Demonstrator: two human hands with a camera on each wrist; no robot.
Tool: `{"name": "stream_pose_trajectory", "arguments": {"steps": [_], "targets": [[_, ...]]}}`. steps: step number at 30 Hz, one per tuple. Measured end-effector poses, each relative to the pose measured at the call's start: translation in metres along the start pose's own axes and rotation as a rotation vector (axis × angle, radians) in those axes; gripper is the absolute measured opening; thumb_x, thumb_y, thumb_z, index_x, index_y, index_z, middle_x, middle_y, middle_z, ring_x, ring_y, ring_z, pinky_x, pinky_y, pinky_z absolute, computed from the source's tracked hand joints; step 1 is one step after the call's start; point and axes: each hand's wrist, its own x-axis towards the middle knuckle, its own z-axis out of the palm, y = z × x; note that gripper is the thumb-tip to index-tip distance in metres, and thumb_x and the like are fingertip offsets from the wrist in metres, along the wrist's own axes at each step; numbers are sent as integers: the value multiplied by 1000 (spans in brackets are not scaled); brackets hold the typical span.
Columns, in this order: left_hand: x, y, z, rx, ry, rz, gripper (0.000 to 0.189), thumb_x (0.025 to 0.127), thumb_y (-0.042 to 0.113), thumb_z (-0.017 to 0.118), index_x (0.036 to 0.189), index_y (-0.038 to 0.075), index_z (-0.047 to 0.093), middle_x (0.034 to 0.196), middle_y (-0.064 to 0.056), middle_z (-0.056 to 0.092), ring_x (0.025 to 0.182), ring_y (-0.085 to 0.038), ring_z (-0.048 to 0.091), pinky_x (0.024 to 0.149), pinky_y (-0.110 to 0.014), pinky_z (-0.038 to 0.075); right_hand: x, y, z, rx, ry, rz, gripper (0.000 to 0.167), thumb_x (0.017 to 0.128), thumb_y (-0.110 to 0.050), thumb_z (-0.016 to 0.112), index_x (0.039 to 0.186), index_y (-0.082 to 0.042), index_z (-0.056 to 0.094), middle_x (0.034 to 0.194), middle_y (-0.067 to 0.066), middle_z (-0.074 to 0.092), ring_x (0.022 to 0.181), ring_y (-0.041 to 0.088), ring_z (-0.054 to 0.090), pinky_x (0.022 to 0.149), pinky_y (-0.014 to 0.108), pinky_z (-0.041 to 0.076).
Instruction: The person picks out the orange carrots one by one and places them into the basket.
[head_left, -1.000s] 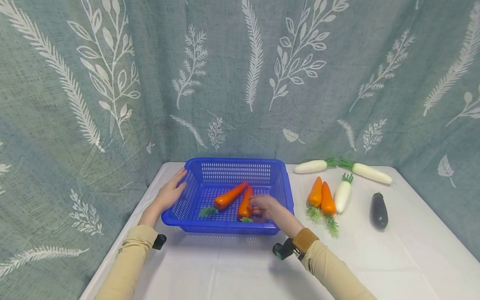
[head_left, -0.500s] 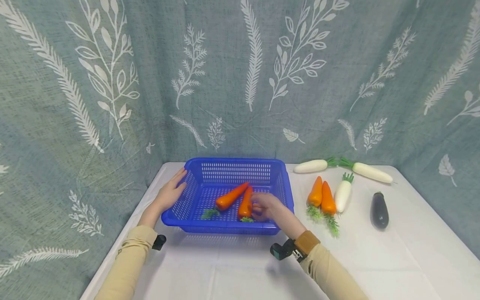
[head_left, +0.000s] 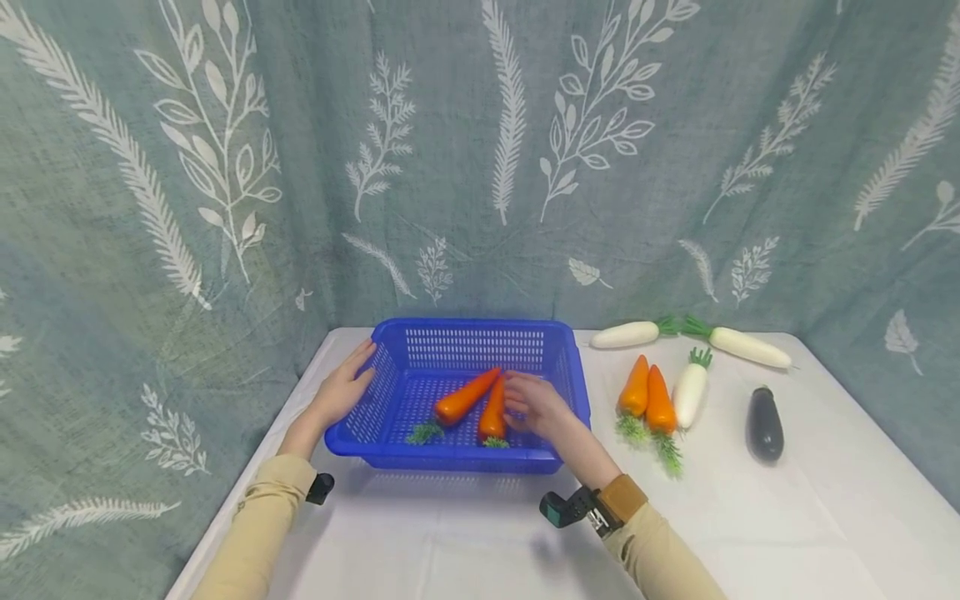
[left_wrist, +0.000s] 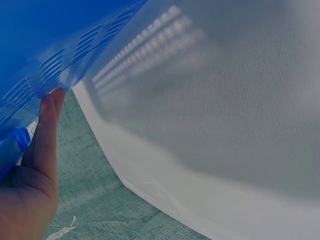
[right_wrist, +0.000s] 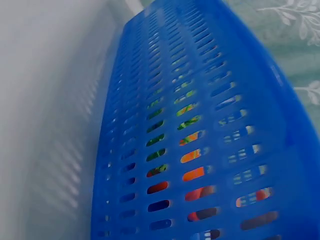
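Note:
Two orange carrots lie in a blue plastic basket [head_left: 461, 456]: one carrot [head_left: 462, 400] slants across the middle, and the other carrot [head_left: 492, 417] is to its right. My right hand [head_left: 536, 408] is inside the basket, its loosely bent fingers right beside the right-hand carrot. In the right wrist view the slotted basket wall [right_wrist: 165, 125] hides this hand, and patches of orange and green show through the slots. My left hand [head_left: 341, 390] rests against the basket's left side with straight fingers. The left wrist view shows those fingers [left_wrist: 47, 135] along the basket's wall.
Right of the basket lie two more carrots [head_left: 647, 398], a short white radish [head_left: 690, 393] and a dark eggplant [head_left: 765, 427]. Two white radishes [head_left: 750, 347] lie along the back edge of the white-covered table [head_left: 465, 542]. A green patterned curtain [head_left: 465, 167] hangs behind.
My right hand has come off the right-hand carrot and risen slightly, its fingers loosening. The two carrots' tips now lie close together. My left hand stays at the basket's side.

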Motion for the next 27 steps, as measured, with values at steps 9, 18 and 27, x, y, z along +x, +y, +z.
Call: {"name": "stream_pose_trajectory", "arguments": {"steps": [9, 18, 27], "targets": [[0, 0, 1, -8, 3, -11, 50, 105, 10, 37, 149, -11, 25, 157, -27, 16, 144, -45, 14, 116, -58, 13, -4, -5, -8, 144, -120, -79, 44, 100, -12, 52, 142, -2, 44, 117, 12, 56, 105, 24, 53, 91, 38, 47], [0, -2, 2, 1, 6, -6, 50, 104, 9, 38, 148, -11, 26, 157, -28, 17, 143, -46, 15, 116, -58, 14, -15, -5, -24, -124, -136, -279, 44, 98, -14, 54, 139, 2, 47, 119, 14, 59, 105, 26, 57, 100, 49, 47], [0, -1, 1, 9, 13, 10, 50, 104, 8, 38, 148, -12, 27, 156, -28, 18, 143, -46, 16, 116, -57, 14, -24, -6, -38, -276, -59, -455, 43, 96, -12, 57, 135, 5, 51, 129, 26, 54, 119, 39, 53, 101, 53, 46]]}}
